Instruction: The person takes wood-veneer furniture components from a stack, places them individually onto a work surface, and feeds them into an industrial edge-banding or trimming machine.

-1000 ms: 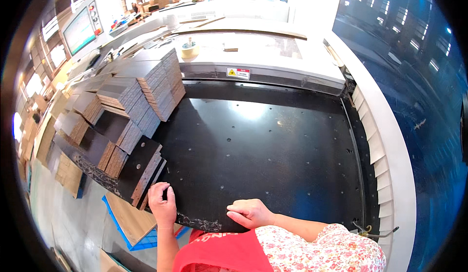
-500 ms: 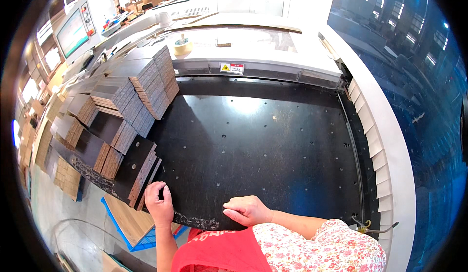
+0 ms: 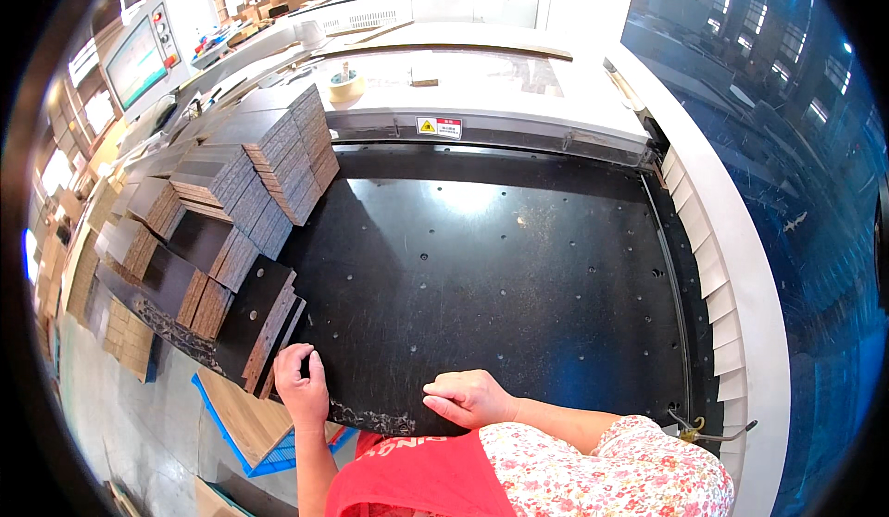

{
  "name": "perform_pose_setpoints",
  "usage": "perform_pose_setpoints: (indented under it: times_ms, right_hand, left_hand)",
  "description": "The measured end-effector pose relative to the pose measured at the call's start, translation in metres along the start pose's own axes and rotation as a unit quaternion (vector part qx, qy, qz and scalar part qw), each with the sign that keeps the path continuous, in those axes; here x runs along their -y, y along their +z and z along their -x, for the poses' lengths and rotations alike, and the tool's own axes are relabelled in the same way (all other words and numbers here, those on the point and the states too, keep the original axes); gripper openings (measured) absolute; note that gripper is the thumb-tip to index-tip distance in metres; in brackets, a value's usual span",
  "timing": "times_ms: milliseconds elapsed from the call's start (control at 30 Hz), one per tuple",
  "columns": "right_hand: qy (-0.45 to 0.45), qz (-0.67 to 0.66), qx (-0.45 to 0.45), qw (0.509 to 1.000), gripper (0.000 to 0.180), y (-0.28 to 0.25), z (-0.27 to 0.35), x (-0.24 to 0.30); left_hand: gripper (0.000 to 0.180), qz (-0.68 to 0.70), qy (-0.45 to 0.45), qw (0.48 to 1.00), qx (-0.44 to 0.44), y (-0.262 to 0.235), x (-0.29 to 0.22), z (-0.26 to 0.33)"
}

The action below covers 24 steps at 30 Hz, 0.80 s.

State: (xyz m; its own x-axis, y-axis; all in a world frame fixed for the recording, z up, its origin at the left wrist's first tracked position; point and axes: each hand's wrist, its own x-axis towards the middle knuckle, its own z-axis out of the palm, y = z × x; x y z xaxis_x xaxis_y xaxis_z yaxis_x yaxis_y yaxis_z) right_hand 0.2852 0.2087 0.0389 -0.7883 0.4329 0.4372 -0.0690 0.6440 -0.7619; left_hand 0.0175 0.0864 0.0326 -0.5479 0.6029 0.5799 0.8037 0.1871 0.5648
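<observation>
view's shifted a touch since a sec ago: stacks & machine sit slightly further left/up in frame; both hands have hardly moved.

bare left hand [image 3: 301,385] is at the front edge of the wide, flat black table w/ small holes [image 3: 482,304], fingers half-curled, thumb a bit apart. bare right hand [image 3: 470,398] is also at the front edge, fingers bent in, thumb side to the left. nothing shows in either; palms hidden, so can't tell how tightly they're closed or if something small's inside. prob. just resting, edge as support.

nearest the left hand: a narrow brown wood-like strip [image 3: 269,332], just beside or touching, can't tell which; may be loose or part of the table.

beyond, on the table's left side, are tall stacks of grey-topped boards w/ speckled raw edges [image 3: 294,151], plus a low pile of short brown-edged boards [image 3: 205,304]. tall ones look squared up, prob. to keep them steady; grouped left, away from the right hand.

at the back, a pale yellow tape roll [image 3: 345,88] sits on the white machine top [image 3: 519,100], prob. parked off the work surface. lower left, below table level: a wood-grain panel on a blue base [image 3: 245,411].
</observation>
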Motion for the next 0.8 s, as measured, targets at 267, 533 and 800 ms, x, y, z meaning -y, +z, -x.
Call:
perform_pose_setpoints:
  times_ms: [267,533,800]
  right_hand:
    - [0.006,0.002,0.008,1.0,0.022,-0.0005,0.0,0.0007]
    - [0.008,0.004,0.008,1.0,0.022,-0.0009,-0.0003,0.0018]
    - [0.004,0.004,0.003,1.0,0.022,0.0,-0.0001,0.001]
  left_hand:
    - [0.008,-0.01,-0.007,1.0,0.004,-0.0003,-0.0006,0.0001]
    - [0.009,-0.005,-0.008,1.0,0.004,-0.0006,-0.001,0.0004]
    - [0.009,-0.007,-0.004,1.0,0.003,0.0,0.001,0.0001]
